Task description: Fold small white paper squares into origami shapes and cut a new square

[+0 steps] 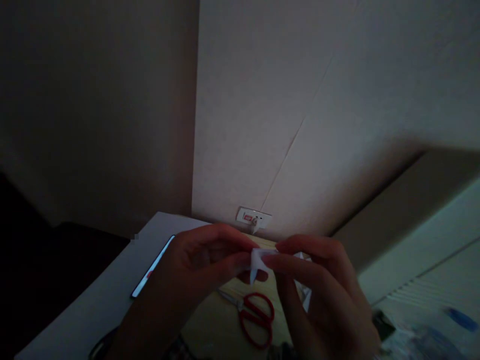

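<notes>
A small folded piece of white paper [256, 260] is held up between both hands, above the table. My left hand [202, 260] pinches its left side between thumb and fingers. On the other side, my right hand [318, 280] grips the paper's right edge with its fingertips. Red-handled scissors [257, 317] lie on the table below the hands, blades pointing up and left. More folded white paper [306, 295] shows partly behind my right hand; the fingers hide much of it.
A phone with a lit screen [152, 270] lies left on the white surface [97, 295]. The wooden tabletop [210, 325] meets the wall, where a plug sits in a socket [254, 217]. Blurred plastic items [431, 340] are at lower right. The room is dim.
</notes>
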`<state>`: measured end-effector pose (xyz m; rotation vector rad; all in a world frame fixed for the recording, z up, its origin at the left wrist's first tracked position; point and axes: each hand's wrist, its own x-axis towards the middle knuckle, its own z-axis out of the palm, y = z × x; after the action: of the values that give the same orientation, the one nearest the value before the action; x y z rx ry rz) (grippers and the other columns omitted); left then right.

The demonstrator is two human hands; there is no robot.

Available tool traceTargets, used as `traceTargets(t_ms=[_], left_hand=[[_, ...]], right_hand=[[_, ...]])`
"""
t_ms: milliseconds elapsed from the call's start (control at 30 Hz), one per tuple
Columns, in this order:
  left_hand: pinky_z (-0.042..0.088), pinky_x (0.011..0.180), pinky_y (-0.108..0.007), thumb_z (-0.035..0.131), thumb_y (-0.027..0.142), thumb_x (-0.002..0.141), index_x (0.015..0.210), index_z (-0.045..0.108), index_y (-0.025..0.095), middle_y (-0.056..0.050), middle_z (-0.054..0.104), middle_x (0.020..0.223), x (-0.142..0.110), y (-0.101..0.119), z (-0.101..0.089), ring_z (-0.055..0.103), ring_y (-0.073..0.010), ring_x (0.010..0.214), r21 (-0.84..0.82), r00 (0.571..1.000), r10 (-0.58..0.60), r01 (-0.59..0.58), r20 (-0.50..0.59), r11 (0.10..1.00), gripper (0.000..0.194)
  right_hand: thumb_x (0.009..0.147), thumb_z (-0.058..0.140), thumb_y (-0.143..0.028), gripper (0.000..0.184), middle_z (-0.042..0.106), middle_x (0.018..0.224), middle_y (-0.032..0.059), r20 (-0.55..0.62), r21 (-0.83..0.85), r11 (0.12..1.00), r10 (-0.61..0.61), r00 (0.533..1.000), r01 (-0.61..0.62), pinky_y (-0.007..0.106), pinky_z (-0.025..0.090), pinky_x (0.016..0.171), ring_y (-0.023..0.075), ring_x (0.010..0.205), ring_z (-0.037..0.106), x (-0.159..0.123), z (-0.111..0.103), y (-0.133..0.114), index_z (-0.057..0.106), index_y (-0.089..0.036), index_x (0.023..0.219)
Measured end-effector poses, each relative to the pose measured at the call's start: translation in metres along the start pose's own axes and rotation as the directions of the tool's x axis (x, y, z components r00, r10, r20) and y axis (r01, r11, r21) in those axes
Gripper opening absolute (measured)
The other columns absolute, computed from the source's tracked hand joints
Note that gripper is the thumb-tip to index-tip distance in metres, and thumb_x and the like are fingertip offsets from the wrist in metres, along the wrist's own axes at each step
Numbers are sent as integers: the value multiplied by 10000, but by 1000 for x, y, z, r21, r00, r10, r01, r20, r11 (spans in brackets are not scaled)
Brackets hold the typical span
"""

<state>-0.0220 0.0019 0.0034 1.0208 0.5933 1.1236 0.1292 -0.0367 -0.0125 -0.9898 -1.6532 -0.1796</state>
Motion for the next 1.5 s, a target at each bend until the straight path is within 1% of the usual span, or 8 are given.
traceTargets(t_ms=[167, 367, 467, 667, 933, 1100, 1233, 1500], left_hand=[[533, 622, -92, 784, 140, 759, 732, 797, 274, 62, 781, 694, 2, -1, -7, 711, -77, 661, 139, 994, 107, -111, 35, 984, 138], [550, 691, -105, 740, 174, 787, 764, 783, 289, 71, 777, 735, -2, -2, -3, 729, -88, 721, 347, 969, 246, -225, -16, 910, 126], [554, 710, -113, 721, 154, 769, 754, 766, 293, 83, 764, 741, -3, -2, -2, 727, -92, 738, 400, 952, 300, -253, -58, 881, 146], [556, 743, -107, 712, 159, 789, 803, 777, 321, 87, 780, 818, -2, -3, -9, 733, -91, 789, 492, 941, 338, -311, 37, 813, 175], [542, 707, -105, 711, 148, 758, 724, 758, 310, 105, 765, 743, -4, -6, -1, 712, -75, 714, 504, 924, 378, -299, -60, 811, 172], [525, 637, -95, 666, 142, 786, 724, 715, 282, 120, 744, 689, -4, -1, -3, 678, -53, 615, 674, 901, 426, -362, 78, 644, 161], [542, 659, -132, 637, 155, 796, 730, 692, 263, 108, 736, 681, -6, 0, -2, 672, -68, 593, 756, 891, 445, -350, 87, 553, 139], [563, 689, -166, 659, 221, 823, 754, 709, 279, 96, 759, 711, -6, -1, -5, 703, -101, 627, 770, 910, 406, -321, 88, 551, 103]], right_hand=[[909, 481, -109, 288, 567, 1013, 4, 29, 14, 988, 152, 988, -152, 282, 495, 729, 157, 902, 602, -4, 2, -9, 677, -313, 961], [942, 519, -402, 171, 574, 1057, 24, 92, 57, 969, 234, 968, -239, 287, 510, 644, 210, 941, 608, -4, 1, -7, 668, -332, 987], [914, 581, -370, 92, 593, 1037, 13, 88, 60, 962, 261, 961, -267, 276, 509, 643, 207, 939, 609, -2, 3, -5, 662, -333, 935], [918, 567, -339, 93, 598, 1024, 12, 88, 102, 953, 276, 957, -284, 293, 522, 729, 207, 968, 601, 0, 6, -5, 659, -332, 910], [902, 588, -279, 92, 605, 987, 3, 137, 61, 967, 237, 962, -247, 275, 529, 713, 187, 926, 617, 2, 0, -2, 667, -328, 898], [903, 576, -288, 94, 611, 986, -4, 104, 68, 952, 290, 951, -298, 273, 531, 721, 178, 916, 624, 1, 2, -4, 658, -321, 872], [892, 592, -275, 90, 620, 993, 2, 105, 73, 948, 302, 947, -311, 278, 534, 721, 184, 928, 631, -1, 4, -6, 662, -308, 847], [895, 598, -251, 103, 641, 973, 20, 145, 38, 968, 239, 960, -247, 286, 551, 683, 193, 901, 657, 5, -2, -3, 678, -291, 844]])
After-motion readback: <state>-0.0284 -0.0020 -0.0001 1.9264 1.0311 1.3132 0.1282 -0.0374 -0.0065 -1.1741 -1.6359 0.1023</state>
